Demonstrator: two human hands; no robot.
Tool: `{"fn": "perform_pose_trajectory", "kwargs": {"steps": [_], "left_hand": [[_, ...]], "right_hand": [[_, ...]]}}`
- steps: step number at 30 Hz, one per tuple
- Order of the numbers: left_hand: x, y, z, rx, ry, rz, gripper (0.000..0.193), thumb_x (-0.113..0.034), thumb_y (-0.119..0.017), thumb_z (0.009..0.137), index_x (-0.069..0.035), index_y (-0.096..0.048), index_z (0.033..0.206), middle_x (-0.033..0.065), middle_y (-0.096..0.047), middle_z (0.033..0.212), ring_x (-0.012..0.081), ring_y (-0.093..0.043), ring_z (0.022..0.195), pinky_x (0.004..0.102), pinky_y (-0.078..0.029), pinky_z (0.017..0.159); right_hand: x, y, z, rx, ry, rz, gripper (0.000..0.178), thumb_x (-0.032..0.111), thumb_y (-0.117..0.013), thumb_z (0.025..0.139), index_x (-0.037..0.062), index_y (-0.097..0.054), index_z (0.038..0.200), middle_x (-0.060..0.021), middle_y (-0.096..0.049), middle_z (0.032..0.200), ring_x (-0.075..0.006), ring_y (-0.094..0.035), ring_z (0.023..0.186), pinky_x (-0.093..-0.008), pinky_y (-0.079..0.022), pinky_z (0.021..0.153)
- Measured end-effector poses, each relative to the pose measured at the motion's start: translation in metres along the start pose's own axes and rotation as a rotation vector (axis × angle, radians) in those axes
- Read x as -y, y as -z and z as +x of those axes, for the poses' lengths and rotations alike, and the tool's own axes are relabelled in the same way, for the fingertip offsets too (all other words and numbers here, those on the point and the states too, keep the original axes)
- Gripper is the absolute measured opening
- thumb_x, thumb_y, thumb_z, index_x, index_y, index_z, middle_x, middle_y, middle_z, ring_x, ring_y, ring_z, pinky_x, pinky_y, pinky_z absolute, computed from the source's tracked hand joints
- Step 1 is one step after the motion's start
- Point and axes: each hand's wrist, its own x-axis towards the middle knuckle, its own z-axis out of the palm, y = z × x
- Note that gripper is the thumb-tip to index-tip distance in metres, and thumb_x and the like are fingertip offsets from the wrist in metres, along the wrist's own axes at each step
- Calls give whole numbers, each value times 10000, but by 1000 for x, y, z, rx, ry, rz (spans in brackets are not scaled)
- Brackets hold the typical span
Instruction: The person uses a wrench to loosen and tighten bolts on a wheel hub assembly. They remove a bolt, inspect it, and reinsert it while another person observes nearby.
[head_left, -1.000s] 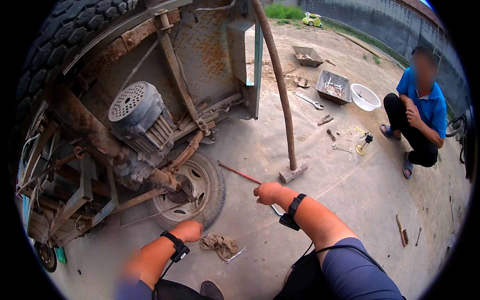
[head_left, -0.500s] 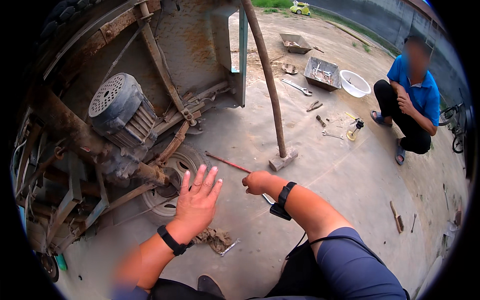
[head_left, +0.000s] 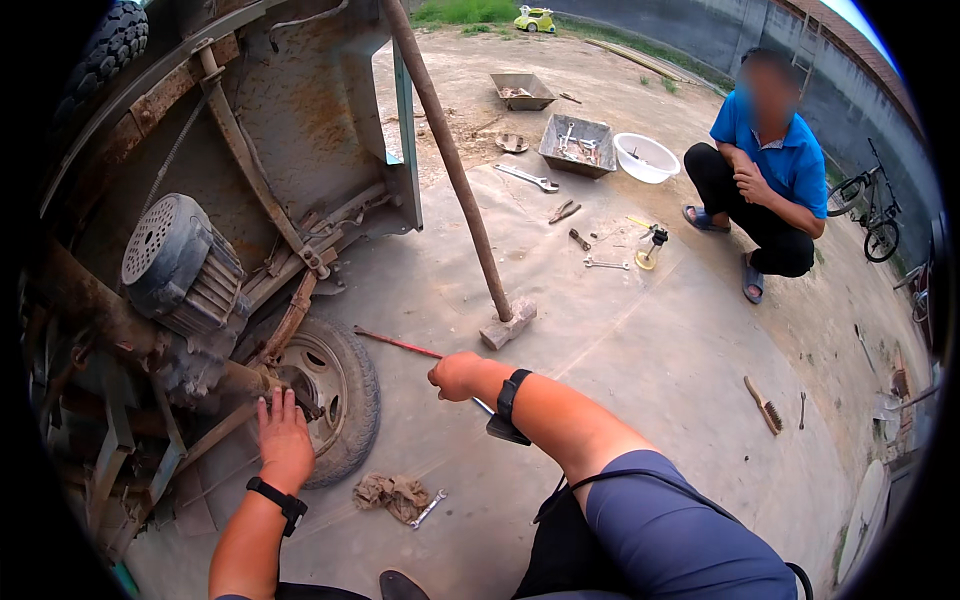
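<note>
My right hand (head_left: 456, 377) is wrapped round a long thin red bar (head_left: 400, 345). The bar's dark tip points left toward the wheel, and a short pale piece shows behind my fist. My left hand (head_left: 286, 447) is open, fingers stretched toward the hub of a tyred wheel (head_left: 358, 400); whether it touches metal I cannot tell. Above that wheel a dusty grey motor (head_left: 190, 265) sits on the rusty axle and frame of a tipped vehicle (head_left: 320, 120). A sledgehammer (head_left: 508, 325) stands head down on the ground beyond my right hand.
A brown rag (head_left: 385, 492) and a wrench (head_left: 428, 510) lie near my feet. Farther off are an adjustable wrench (head_left: 528, 179), pliers (head_left: 564, 211), a metal tool tray (head_left: 577, 160) and a white basin (head_left: 646, 158). A person in blue (head_left: 770, 160) squats at right; a wire brush (head_left: 763, 405) lies nearer.
My left hand has moved left and down, from over the floor to beside the wheel hub. My right hand still grips the red bar. The view has shifted to the right.
</note>
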Motion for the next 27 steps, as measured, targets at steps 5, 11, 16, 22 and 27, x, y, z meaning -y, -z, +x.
{"fn": "perform_pose_trajectory", "kwargs": {"steps": [5,11,16,22,27], "left_hand": [[12,-27,1,-85,85,-86,571,-253,-563,871,-9,-539,1387,165,-389,1525,364,-247,1467,517,-119,1219],[7,-29,1,-109,88,-150,647,-270,-669,793,3,-548,1367,171,-395,1513,364,-262,1460,505,-125,1222],[1,-16,1,-234,55,-201,756,-266,-708,731,25,-496,1395,198,-352,1543,369,-226,1481,512,-114,1224],[-16,18,5,-410,-56,-308,835,-138,-724,697,27,-398,1447,209,-275,1581,379,-181,1498,537,-139,1213],[-27,29,6,-486,-91,-233,825,-189,-735,726,2,-402,1456,187,-252,1598,362,-176,1503,541,-132,1217]], "right_hand": [[0,-2,2,-5,-1,-18,323,329,-667,901,123,-658,1150,-81,-694,1100,-311,-651,1071,-454,-540,841],[3,4,0,16,7,-33,323,315,-675,895,126,-663,1157,-70,-699,1113,-302,-651,1080,-450,-542,848],[-1,1,1,6,6,-14,325,310,-685,885,116,-667,1145,-89,-698,1104,-314,-651,1074,-458,-540,850],[-3,-6,3,-24,7,21,315,307,-700,870,103,-676,1109,-102,-700,1074,-332,-652,1053,-465,-540,842],[-4,-8,8,-34,24,18,319,306,-706,863,101,-678,1105,-103,-701,1073,-334,-653,1049,-465,-542,840]]}}
